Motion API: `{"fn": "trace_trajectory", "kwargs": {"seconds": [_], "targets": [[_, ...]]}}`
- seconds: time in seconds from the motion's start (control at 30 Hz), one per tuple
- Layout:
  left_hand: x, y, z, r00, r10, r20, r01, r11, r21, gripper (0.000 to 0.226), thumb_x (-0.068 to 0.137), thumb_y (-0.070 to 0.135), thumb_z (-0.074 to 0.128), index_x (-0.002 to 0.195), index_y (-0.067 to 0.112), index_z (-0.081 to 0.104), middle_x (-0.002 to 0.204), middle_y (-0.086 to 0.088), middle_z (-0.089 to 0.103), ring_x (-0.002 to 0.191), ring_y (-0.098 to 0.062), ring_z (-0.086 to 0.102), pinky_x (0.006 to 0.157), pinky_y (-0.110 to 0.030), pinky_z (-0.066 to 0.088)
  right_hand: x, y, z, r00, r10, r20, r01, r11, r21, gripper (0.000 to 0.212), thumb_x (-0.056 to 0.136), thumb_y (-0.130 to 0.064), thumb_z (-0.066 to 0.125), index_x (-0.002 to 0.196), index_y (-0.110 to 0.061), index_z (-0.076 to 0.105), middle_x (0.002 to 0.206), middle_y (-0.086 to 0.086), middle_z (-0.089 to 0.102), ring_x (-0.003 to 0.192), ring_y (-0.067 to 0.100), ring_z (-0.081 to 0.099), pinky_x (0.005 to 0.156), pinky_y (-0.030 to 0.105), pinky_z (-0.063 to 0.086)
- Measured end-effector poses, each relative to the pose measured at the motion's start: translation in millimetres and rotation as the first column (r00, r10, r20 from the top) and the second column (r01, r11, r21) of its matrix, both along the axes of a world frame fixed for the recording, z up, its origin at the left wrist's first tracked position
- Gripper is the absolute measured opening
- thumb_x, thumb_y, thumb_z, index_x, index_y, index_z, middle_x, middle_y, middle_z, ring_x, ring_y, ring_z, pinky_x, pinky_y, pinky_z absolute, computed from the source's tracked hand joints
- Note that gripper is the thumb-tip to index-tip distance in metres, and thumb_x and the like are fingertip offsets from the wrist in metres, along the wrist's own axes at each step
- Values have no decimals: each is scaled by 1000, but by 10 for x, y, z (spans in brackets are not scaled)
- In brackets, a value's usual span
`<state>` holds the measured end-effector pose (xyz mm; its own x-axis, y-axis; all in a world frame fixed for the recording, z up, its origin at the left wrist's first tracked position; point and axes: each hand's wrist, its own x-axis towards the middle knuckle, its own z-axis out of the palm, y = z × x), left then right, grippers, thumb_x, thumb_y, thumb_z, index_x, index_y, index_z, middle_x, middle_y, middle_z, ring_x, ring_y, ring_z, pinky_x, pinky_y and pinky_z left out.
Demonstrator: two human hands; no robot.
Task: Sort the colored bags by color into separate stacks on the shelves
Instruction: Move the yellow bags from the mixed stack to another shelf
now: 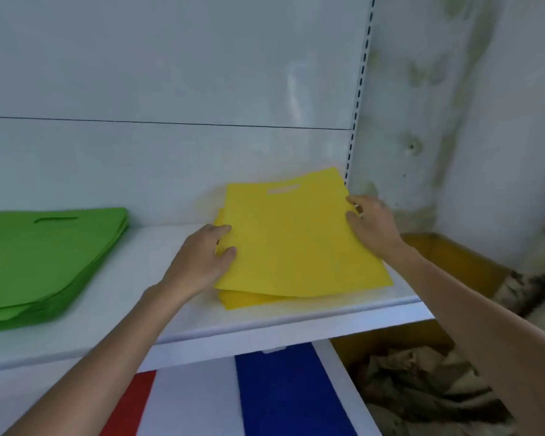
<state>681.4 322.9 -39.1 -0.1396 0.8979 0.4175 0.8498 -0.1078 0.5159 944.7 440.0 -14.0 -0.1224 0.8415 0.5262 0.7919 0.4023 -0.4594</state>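
A stack of yellow bags (pixel 296 240) lies on the right part of the white upper shelf (pixel 158 278). Its top bag sits askew, with its cut-out handle toward the back wall. My left hand (pixel 202 259) grips the stack's left edge, thumb on top. My right hand (pixel 372 225) holds the top bag's right edge, fingers curled over it. A stack of green bags (pixel 48 256) lies at the shelf's left end. On the lower shelf I see a blue bag (pixel 283 391) and part of a red bag (pixel 132 404).
A white back panel rises behind the shelf, with a slotted upright (pixel 357 99) at its right end. To the right stands an open cardboard box (pixel 453 259) holding crumpled brown paper (pixel 422 379). A stained wall is behind it.
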Motion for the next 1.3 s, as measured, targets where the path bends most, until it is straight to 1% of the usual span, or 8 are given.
{"fn": "trace_trajectory", "kwargs": {"seconds": [0.2, 0.33, 0.57, 0.67, 0.77, 1.0, 1.1, 1.3], "targets": [[243, 115, -168, 956, 247, -159, -278, 935, -218, 43, 92, 30, 45, 134, 19, 46, 132, -9, 47, 122, -28, 43, 96, -35, 39, -2, 576, -266, 917, 168, 362, -55, 952, -303, 24, 94, -21, 40, 106, -2, 50, 124, 19, 47, 117, 34, 44, 92, 37, 40], [269, 188, -214, 925, 331, -186, -371, 891, -262, 42, 92, 37, 43, 133, 29, 47, 131, -9, 47, 121, -29, 44, 94, -35, 39, -13, 698, -457, 863, 196, 465, 41, 891, -451, 42, 98, -30, 28, 133, -8, 40, 140, 16, 39, 129, 35, 34, 107, 43, 31], [152, 33, -21, 899, 434, -48, -436, 898, -51, 32, 88, 33, 53, 119, 26, 59, 120, -5, 55, 110, -23, 54, 90, -34, 44, -362, 495, -80, 954, 232, 191, -214, 971, -108, 35, 94, -19, 44, 124, -2, 50, 127, 18, 50, 117, 33, 47, 95, 38, 40], [-95, -332, 142, 878, 478, -29, -467, 868, 171, 36, 85, 19, 59, 120, 15, 59, 116, -12, 59, 106, -29, 56, 92, -36, 44, -904, 211, 93, 917, 399, 23, -399, 917, 13, 30, 94, -16, 45, 120, -4, 54, 123, 12, 56, 112, 28, 53, 94, 38, 43], [-448, -904, 258, 803, 593, -65, -552, 780, 295, 37, 80, 10, 62, 117, 10, 62, 111, -18, 60, 102, -34, 56, 90, -38, 43, -1647, -219, 108, 804, 590, -76, -586, 808, 69, 24, 90, -10, 47, 112, -4, 58, 113, 12, 61, 102, 29, 58, 90, 42, 45], [-1355, -2352, 109, 613, 789, 40, -774, 590, 231, 28, 81, 8, 61, 108, 12, 65, 108, -9, 57, 100, -26, 57, 90, -38, 45, -3228, -1508, 170, 515, 854, -81, -849, 520, 88, 28, 87, -4, 49, 114, 0, 55, 108, 14, 62, 99, 29, 58, 89, 39, 43], [-1735, -2848, 53, 585, 810, 51, -804, 570, 172, 26, 85, 10, 58, 109, 15, 64, 112, -6, 54, 104, -21, 54, 89, -32, 42, -3747, -1993, 148, 415, 906, -79, -901, 422, 97, 29, 85, -6, 54, 113, 0, 57, 106, 13, 63, 94, 27, 60, 87, 36, 44], [-2633, -3578, 110, 623, 781, -50, -775, 625, 95, 28, 87, 14, 57, 114, 18, 62, 116, -4, 54, 108, -19, 52, 92, -33, 43, -4644, -2690, 164, 400, 903, -155, -906, 415, 84, 31, 85, -9, 56, 115, -1, 58, 105, 13, 64, 92, 25, 61, 89, 36, 45]]}}
